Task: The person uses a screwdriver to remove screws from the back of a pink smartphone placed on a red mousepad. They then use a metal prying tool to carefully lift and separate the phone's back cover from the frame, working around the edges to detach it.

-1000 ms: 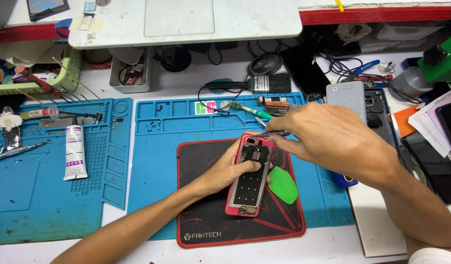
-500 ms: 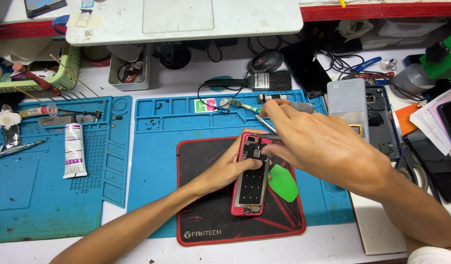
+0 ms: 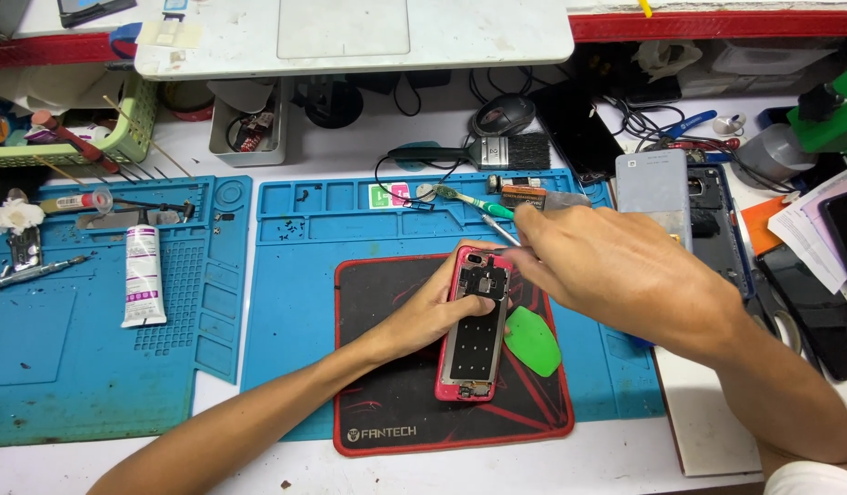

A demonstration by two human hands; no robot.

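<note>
An opened phone (image 3: 476, 337) with a pink-red frame lies face down on a black mat with a red border (image 3: 387, 403). My left hand (image 3: 423, 316) grips the phone's left side and holds it steady. My right hand (image 3: 616, 266) hovers over the phone's top end, fingers pinched on a thin metal tool (image 3: 498, 229) whose upper end sticks up to the left; its working tip at the camera area is hidden by my fingers. A green pick (image 3: 531, 341) lies on the mat just right of the phone.
Two blue work mats (image 3: 286, 302) (image 3: 38, 367) cover the bench. A white tube (image 3: 143, 275), a brush (image 3: 497, 151), a green-handled tool (image 3: 474, 202), a mouse (image 3: 503, 115) and phones (image 3: 657, 188) at the right lie around. A white shelf (image 3: 350, 37) spans the back.
My right hand has moved slightly left and down onto the phone's top end with the thin tool. The left hand keeps its grip on the phone.
</note>
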